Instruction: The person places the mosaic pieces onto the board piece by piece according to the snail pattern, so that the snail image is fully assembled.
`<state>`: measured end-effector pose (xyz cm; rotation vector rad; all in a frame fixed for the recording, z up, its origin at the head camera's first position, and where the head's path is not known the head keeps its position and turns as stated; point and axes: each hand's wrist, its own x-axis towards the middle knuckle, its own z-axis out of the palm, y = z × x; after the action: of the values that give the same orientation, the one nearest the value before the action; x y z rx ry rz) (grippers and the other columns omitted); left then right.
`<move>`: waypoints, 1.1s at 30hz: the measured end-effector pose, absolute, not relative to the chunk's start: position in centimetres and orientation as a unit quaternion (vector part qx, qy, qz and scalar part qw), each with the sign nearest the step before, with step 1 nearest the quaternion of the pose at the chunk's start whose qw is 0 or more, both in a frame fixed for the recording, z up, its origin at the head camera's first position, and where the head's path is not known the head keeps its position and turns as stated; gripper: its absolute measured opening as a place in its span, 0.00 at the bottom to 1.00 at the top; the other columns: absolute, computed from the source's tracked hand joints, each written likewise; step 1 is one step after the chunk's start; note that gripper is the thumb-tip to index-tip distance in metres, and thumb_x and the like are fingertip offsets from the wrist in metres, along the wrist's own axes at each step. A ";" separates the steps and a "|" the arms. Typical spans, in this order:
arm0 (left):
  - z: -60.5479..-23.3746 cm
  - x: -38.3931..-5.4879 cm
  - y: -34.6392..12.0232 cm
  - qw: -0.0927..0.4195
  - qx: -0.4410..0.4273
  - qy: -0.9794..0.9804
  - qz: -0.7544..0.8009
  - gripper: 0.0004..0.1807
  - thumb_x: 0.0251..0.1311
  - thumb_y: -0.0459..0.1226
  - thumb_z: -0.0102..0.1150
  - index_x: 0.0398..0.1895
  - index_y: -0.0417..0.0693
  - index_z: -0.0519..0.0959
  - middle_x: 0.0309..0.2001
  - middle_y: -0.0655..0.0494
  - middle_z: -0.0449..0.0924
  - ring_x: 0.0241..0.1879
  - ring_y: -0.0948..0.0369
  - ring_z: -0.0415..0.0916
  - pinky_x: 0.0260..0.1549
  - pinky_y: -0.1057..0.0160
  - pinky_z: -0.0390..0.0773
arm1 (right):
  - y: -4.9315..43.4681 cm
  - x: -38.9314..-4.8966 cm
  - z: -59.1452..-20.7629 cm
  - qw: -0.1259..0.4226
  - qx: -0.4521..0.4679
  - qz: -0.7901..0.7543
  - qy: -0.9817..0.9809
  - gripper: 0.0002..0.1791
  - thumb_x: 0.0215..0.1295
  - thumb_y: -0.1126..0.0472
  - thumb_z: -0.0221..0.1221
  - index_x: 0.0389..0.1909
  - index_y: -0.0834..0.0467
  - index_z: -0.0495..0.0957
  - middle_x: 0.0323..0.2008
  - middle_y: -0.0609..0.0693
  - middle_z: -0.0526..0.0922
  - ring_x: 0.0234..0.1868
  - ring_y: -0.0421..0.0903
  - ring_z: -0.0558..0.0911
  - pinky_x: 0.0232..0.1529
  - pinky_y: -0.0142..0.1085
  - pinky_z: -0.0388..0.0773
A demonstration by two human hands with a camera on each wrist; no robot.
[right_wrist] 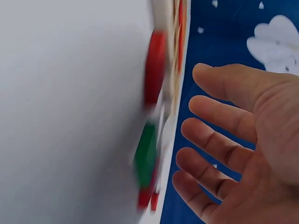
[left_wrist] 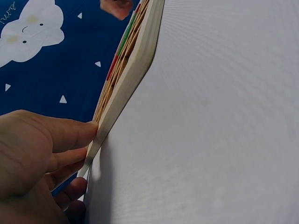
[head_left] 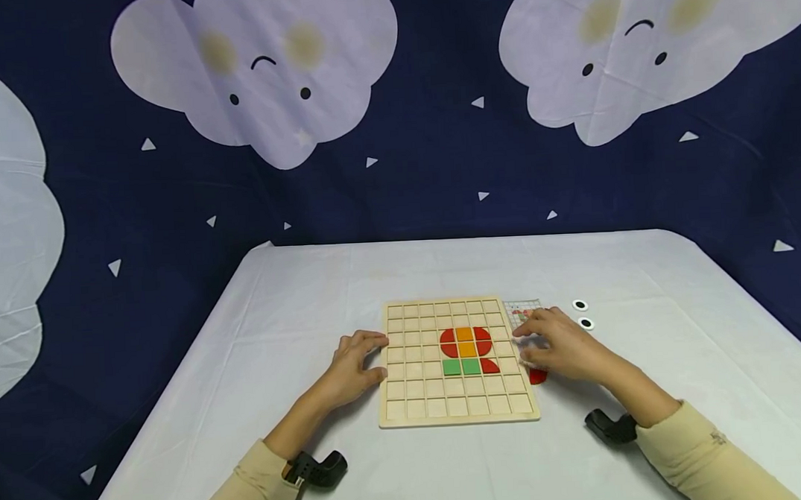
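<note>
A square wooden grid board (head_left: pixel 413 390) lies on the table. Set in its cells are red curved pieces (head_left: pixel 448 343), orange squares (head_left: pixel 466 342), green squares (head_left: pixel 451 367) and a red quarter-round piece (head_left: pixel 489 366). My left hand (head_left: pixel 348 371) touches the board's left edge, thumb and fingers extended against the rim. Just off the right edge hovers my right hand (head_left: pixel 566 347), its fingers spread and nothing between them. Beneath it, partly hidden, are a printed card (head_left: pixel 525 305) and loose pieces: a red one (right_wrist: pixel 155 70) and a green one (right_wrist: pixel 147 154), blurred in the right wrist view.
Two white discs with black dots (head_left: pixel 580 305) lie beyond the right hand. A white cloth (head_left: pixel 295 307) covers the table. Behind it hangs a dark blue backdrop (head_left: pixel 431 181) with clouds. Each wrist wears a black device (head_left: pixel 323 470).
</note>
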<state>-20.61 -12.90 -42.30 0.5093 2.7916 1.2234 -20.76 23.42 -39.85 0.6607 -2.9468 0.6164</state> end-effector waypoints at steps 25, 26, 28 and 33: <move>-42.2 -20.5 -12.9 0.026 0.163 0.904 0.395 0.25 0.53 0.32 0.63 0.57 0.43 0.75 0.60 0.54 0.69 0.55 0.55 0.59 0.53 0.49 0.61 | 29.2 -19.7 -40.5 0.019 0.179 0.184 -0.966 0.14 0.52 0.60 0.65 0.42 0.54 0.84 0.41 0.48 0.80 0.43 0.46 0.70 0.43 0.41 0.67; -42.2 -20.5 -12.9 0.027 0.163 0.903 0.397 0.25 0.53 0.32 0.63 0.57 0.43 0.74 0.60 0.54 0.69 0.56 0.55 0.59 0.53 0.49 0.61 | 29.3 -19.7 -40.5 0.019 0.176 0.184 -0.967 0.14 0.52 0.60 0.65 0.42 0.54 0.84 0.41 0.48 0.80 0.43 0.46 0.70 0.43 0.41 0.67; -42.2 -20.5 -12.9 0.028 0.163 0.902 0.398 0.25 0.53 0.32 0.63 0.57 0.43 0.74 0.60 0.54 0.69 0.56 0.55 0.59 0.53 0.49 0.61 | 29.4 -19.6 -40.6 0.019 0.172 0.185 -0.967 0.13 0.52 0.60 0.65 0.41 0.54 0.83 0.41 0.49 0.79 0.43 0.46 0.70 0.43 0.41 0.67; -42.2 -20.5 -12.9 0.033 0.161 0.902 0.399 0.25 0.54 0.32 0.62 0.57 0.43 0.74 0.61 0.54 0.68 0.57 0.54 0.58 0.54 0.48 0.61 | 29.5 -19.5 -40.7 0.021 0.163 0.186 -0.969 0.12 0.52 0.60 0.66 0.40 0.53 0.83 0.41 0.48 0.79 0.43 0.46 0.70 0.43 0.41 0.67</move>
<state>-20.50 -12.89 -42.16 0.4943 2.7766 1.2280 -19.50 29.54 -40.75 0.5049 -3.0043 0.5753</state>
